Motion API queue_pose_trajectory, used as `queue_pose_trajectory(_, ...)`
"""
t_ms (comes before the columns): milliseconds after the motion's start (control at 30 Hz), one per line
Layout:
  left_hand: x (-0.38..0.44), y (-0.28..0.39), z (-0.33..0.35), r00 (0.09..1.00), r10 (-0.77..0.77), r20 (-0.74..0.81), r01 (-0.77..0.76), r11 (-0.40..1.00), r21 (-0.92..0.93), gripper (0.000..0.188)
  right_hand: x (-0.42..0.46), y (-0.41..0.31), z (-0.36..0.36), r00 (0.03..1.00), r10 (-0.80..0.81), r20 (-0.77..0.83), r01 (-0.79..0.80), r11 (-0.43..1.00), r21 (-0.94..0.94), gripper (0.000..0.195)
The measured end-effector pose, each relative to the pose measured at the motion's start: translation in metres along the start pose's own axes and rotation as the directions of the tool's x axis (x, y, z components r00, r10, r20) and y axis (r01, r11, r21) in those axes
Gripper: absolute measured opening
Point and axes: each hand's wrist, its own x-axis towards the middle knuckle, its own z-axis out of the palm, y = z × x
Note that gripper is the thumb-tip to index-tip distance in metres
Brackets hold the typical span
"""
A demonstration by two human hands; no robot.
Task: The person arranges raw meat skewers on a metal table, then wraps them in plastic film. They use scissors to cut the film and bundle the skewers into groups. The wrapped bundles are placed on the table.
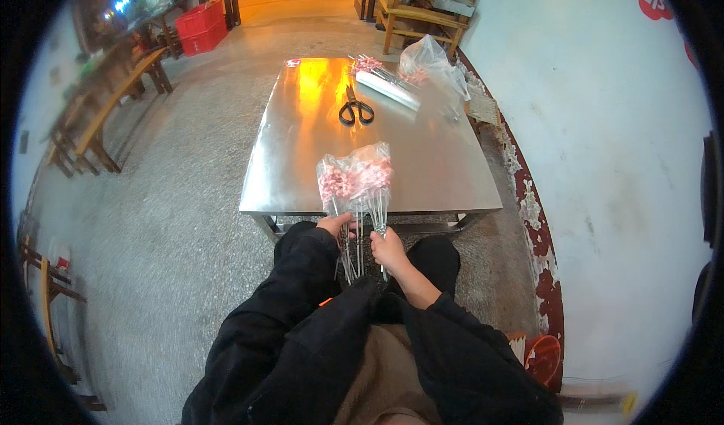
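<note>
Metal skewers point(379, 207) with pink meat pieces, their meat ends covered by a clear plastic bag point(370, 153), reach over the near edge of the steel table point(447, 170). My right hand point(388, 249) is closed round a bundle of the skewer shafts. On the other side, my left hand point(339, 225) grips more shafts just below the bag. Black-handled scissors point(356, 111) lie farther back on the table. Behind them rest a white roll point(387, 90), more meat skewers point(367, 64) and another clear plastic bag point(432, 66) with pink meat visible at its side.
The white wall point(611, 142) runs along the right, with a red plastic basket point(543, 360) near its base. Wooden benches point(121, 97) and red crates point(201, 27) stand to the left. A wooden shelf point(424, 12) is behind the table.
</note>
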Motion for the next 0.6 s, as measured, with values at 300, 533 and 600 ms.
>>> queue_pose_trajectory(300, 0.010, -0.010, 0.010, 0.982, 0.140, -0.128, -0.110, 0.970, 0.215, 0.030, -0.032, -0.058, 0.030, 0.974, -0.209, -0.089, 0.107, 0.769, -0.630, 0.023)
queue_pose_trajectory(533, 0.058, -0.035, -0.044, 0.836, 0.468, 0.286, -0.493, 0.412, 0.766, 0.028, -0.041, -0.056, 0.057, 0.919, -0.388, 0.067, 0.229, 0.389, -0.892, 0.053)
queue_pose_trajectory(600, 0.047, -0.030, -0.053, 0.897, 0.266, 0.353, -0.432, 0.698, 0.571, 0.022, -0.040, -0.051, 0.050, 0.922, -0.374, 0.103, 0.245, 0.354, -0.903, 0.057)
